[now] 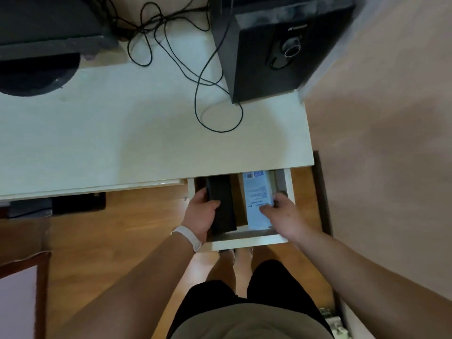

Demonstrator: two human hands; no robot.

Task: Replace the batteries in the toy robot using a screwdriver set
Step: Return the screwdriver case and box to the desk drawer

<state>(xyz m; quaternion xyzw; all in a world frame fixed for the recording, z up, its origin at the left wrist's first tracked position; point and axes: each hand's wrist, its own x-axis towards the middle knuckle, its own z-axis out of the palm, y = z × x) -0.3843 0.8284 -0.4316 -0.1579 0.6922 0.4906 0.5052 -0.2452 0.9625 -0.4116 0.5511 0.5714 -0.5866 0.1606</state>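
Hands first: left hand point(200, 211), white wristband point(187, 237) at the wrist, is curled round a slim black case point(220, 204), thumb across its face and fingers under its left edge. The case is tilted, its near end raised toward the drawer's front wall. I cannot read any marking on it. I take it for the screwdriver set, but that is a guess.

Right hand point(281, 214) grips a pale blue box point(256, 192) printed with small text and a barcode, thumb on top and fingers curled at its right edge. The box lies flat, just beside the case and not touching it. Whether it holds batteries I cannot tell.

Both things sit in the open drawer point(244, 242), pulled out from under the white surface point(146, 143).

Across the surface, left to right:
- a dark round base point(36, 77) at the far left corner
- loose black cables point(195, 77) looping toward the middle
- a black speaker point(276, 50) at the far right edge

The toy robot is not in view anywhere, and the near part of the surface carries nothing.

Step in hand, as I judge it: gathering supplies, with the task barely begun. No screw touched, no battery cover seen.

Next move calls for lifting both items clear of the drawer walls, setting them on the surface away from the cables, and then finding the robot.
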